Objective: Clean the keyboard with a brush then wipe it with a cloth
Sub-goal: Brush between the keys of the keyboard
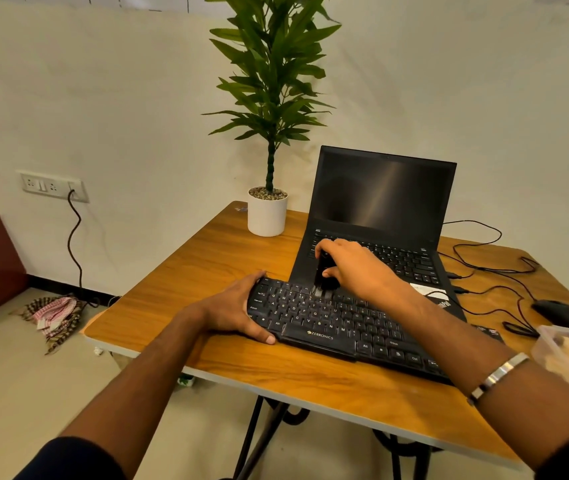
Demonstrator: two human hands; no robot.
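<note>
Right hand (352, 268) curled around brush (324, 275), bristles on keyboard (328, 323)

The black Zebronics keyboard (331, 323) lies flat on the wooden tabletop (227, 261), set at a slant, its left end nearer the middle of the tabletop and its right end running toward the near right edge. White letters mark the keys, and the brand name is printed on the front strip below the space bar. Its far edge lies just in front of the open laptop (380, 216). The brush (324, 277) is small and dark, held upright, with its pale bristles pointing down and touching the upper key rows left of the keyboard's middle; the bristles look blurred. Which item is the cloth cannot be told.
</note>
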